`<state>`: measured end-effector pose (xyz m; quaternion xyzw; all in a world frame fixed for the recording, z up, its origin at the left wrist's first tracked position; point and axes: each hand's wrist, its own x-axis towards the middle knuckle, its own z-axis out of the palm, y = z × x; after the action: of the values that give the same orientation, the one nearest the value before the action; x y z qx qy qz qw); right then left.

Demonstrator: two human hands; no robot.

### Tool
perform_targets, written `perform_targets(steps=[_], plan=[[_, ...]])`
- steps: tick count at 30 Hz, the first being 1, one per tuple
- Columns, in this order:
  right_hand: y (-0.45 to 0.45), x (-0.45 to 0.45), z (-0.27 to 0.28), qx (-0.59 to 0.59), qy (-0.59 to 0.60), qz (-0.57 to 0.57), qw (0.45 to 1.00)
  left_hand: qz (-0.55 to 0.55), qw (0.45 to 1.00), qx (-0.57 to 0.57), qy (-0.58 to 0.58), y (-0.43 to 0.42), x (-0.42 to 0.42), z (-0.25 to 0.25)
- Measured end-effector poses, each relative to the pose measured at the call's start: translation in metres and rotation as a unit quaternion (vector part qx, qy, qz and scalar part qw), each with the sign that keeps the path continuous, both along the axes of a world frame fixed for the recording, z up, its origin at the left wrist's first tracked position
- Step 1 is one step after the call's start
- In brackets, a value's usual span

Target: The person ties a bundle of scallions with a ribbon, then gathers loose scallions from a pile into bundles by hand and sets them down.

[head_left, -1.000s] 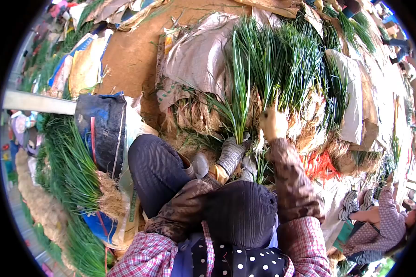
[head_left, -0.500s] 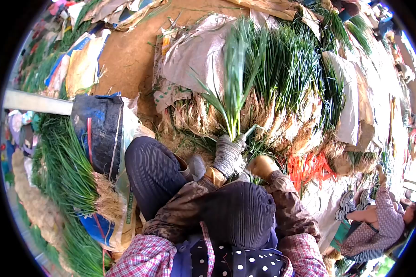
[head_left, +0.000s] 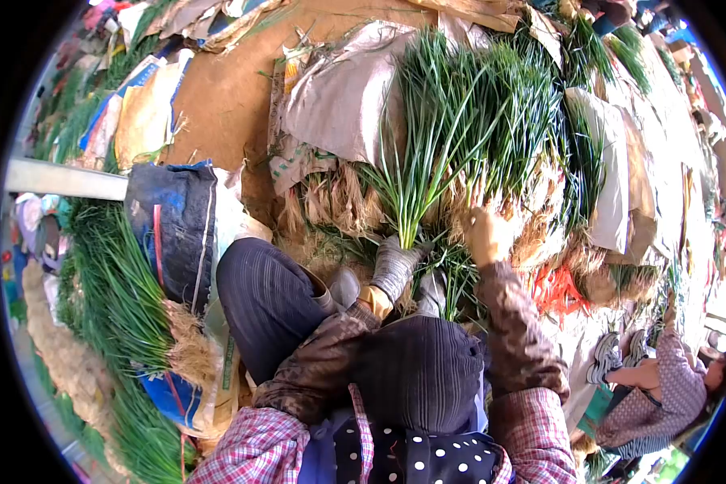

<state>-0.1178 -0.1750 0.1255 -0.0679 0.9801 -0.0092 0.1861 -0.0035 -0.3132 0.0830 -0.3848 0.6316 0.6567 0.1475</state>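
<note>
My left hand [head_left: 398, 264], in a grey wrapped glove, is closed around the base of a bunch of long green onions [head_left: 411, 202]; their leaves fan up and away from me. Further right, my right hand [head_left: 486, 234], in a tan glove, reaches to the roots at the near edge of the large onion pile [head_left: 512, 121]. Its fingertips are hard to make out against the pale roots. Cut leaves lie on the ground between and below my hands.
A pale sack [head_left: 339, 105] covers more onions at the centre left. A dark bucket-like container [head_left: 172, 234] and a rooted bundle [head_left: 189, 347] are at the left. Red strings [head_left: 558, 289] lie right of my right arm. Another person [head_left: 661, 387] sits at the lower right.
My right hand moved down beside my left hand, then back up to the pile's roots. The bunch in my left hand swung upright, then spread and leaned right.
</note>
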Motion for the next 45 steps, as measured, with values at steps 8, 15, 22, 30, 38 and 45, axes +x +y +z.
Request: perform_targets(steps=[8, 15, 22, 30, 38, 45], plan=[[0.025, 0.081, 0.005, -0.344, -0.028, 0.088, 0.935, 0.042, 0.989, 0.141, 0.004, 0.009, -0.005, 0.027], [-0.013, 0.058, -0.018, -0.634, -0.197, -0.436, 0.608, 0.102, 0.966, 0.226, 0.066, 0.016, 0.0, 0.005], [0.007, 0.062, -0.071, -0.738, -0.24, -0.467, 0.423, 0.1, 0.878, 0.446, 0.141, 0.013, 0.005, 0.004], [-0.003, 0.04, -0.029, -0.762, -0.314, -0.277, 0.494, 0.076, 0.833, 0.542, 0.074, 0.008, 0.009, 0.025], [-0.018, 0.054, -0.061, -0.394, 0.02, -0.238, 0.888, 0.077, 0.969, 0.224, 0.076, 0.017, 0.006, 0.015], [-0.007, 0.076, -0.069, -0.693, -0.181, -0.336, 0.612, 0.105, 0.96, 0.24, 0.1, 0.012, 0.002, 0.027]])
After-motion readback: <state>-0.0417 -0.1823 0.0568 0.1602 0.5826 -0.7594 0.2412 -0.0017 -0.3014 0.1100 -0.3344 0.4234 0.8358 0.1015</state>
